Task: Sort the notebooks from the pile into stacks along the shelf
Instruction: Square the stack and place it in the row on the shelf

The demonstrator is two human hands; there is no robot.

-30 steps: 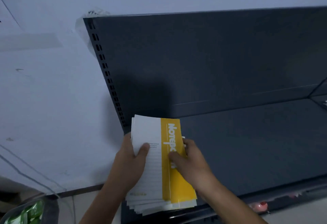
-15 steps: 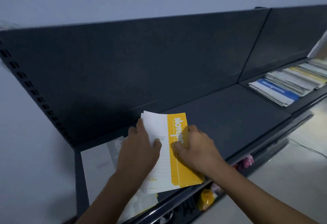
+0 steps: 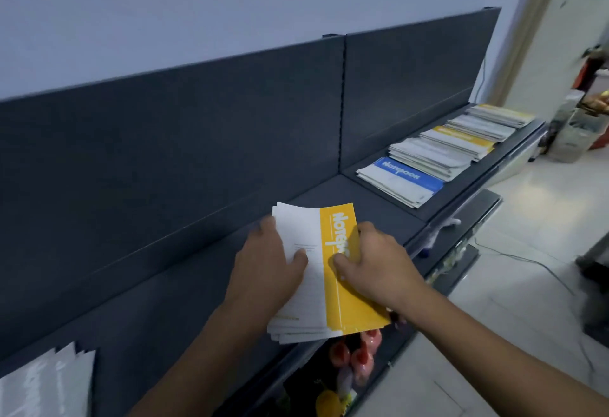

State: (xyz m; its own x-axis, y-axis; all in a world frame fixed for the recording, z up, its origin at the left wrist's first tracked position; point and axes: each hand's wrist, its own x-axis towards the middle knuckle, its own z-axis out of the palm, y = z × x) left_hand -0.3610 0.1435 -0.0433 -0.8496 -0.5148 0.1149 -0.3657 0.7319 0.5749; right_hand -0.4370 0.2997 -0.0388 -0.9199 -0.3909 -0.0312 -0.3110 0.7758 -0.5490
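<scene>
Both hands are on the same bundle of notebooks (image 3: 308, 301) right now. My left hand (image 3: 267, 271) comes in from about 7 o'clock and grips the bundle's left edge, thumb lying flat on the white part of the top cover and fingers curled round the side. My right hand (image 3: 375, 268) comes in from 4 o'clock, wrist bent, and pinches the yellow strip, with my thumb on the cover near the lettering and fingers hooked over the right edge.

The bundle sits dead center over the dark shelf (image 3: 197, 284), long side pointing toward 12, and its near end hangs out past the front lip. Can't tell if it's resting on the shelf or just held above it.

The pile (image 3: 438, 149) is well off at 2 o'clock, fanned out along the shelf, with a blue notebook (image 3: 405, 177) at the near end. There's a blurry pale stack (image 3: 46, 383) at 8 o'clock, and pink bottles (image 3: 359, 354) on the level below at 6.
</scene>
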